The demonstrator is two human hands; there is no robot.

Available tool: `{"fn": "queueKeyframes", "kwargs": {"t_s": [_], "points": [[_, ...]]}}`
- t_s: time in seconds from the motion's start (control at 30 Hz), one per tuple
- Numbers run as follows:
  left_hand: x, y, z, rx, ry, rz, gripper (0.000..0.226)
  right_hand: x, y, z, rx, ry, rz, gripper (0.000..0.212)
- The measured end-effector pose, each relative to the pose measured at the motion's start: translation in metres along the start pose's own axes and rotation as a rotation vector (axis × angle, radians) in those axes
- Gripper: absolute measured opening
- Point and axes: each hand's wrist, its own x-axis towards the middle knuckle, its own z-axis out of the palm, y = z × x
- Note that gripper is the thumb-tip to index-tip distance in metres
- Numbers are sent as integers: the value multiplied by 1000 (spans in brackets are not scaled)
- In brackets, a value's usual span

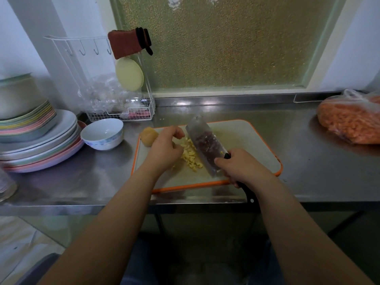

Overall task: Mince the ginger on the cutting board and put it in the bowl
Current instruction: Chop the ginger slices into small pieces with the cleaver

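An orange-rimmed cutting board (246, 138) lies on the steel counter. Yellow chopped ginger (191, 156) is piled near its middle. A whole ginger piece (147, 136) sits at the board's left far corner. My right hand (242, 166) grips the black handle of a cleaver (205, 145), whose blade stands on edge just right of the pile. My left hand (166, 149) hovers over the pile's left side with fingers curled; whether it pinches any ginger is hidden. A white bowl (102, 133) stands left of the board, empty.
Stacked plates (41, 145) and bowls fill the counter's left end. A white wire rack (123, 112) with plastic bags stands behind the bowl. A bag of orange food (349, 120) lies at the right. The counter's front edge runs just below the board.
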Motion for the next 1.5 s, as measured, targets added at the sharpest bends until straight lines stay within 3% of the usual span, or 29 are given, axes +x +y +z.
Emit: {"fn": "queueKeyframes", "kwargs": {"t_s": [0.23, 0.43, 0.5, 0.6, 0.7, 0.8, 0.93, 1.1, 1.23, 1.37, 1.5], "points": [[-14, -21, -8, 45, -4, 89, 36, 6, -5, 7, 171, 23, 22, 19], [-36, -32, -19, -106, 168, -162, 20, 4, -20, 20, 293, -73, 13, 17], [-40, -34, -19, -111, 174, -156, 16, 6, -24, 24, 293, -80, 9, 23], [-44, -27, -18, 61, 228, 130, 8, 9, -29, 29, 329, -67, 16, 33], [-45, -20, -12, 353, 239, 567, 28, 13, -33, 33, 425, -46, 29, 36], [-47, -15, -5, 555, 164, 698, 47, 23, -37, 34, 403, 22, 33, 34], [-46, -22, -1, 673, 154, 621, 45, 35, -38, 29, 337, 101, 36, 36], [-41, -26, 1, 684, 108, 551, 23, 37, -31, 20, 278, 199, -17, 33], [-33, -24, 0, 555, 111, 333, 24, 33, -26, 12, 213, 238, -107, 25], [-18, -11, -5, 432, 32, 204, 4, 26, -20, 4, 150, 245, -140, 27], [-10, -3, -10, 437, -102, 166, 21, 21, -15, 1, 146, 255, -162, 25]]}}
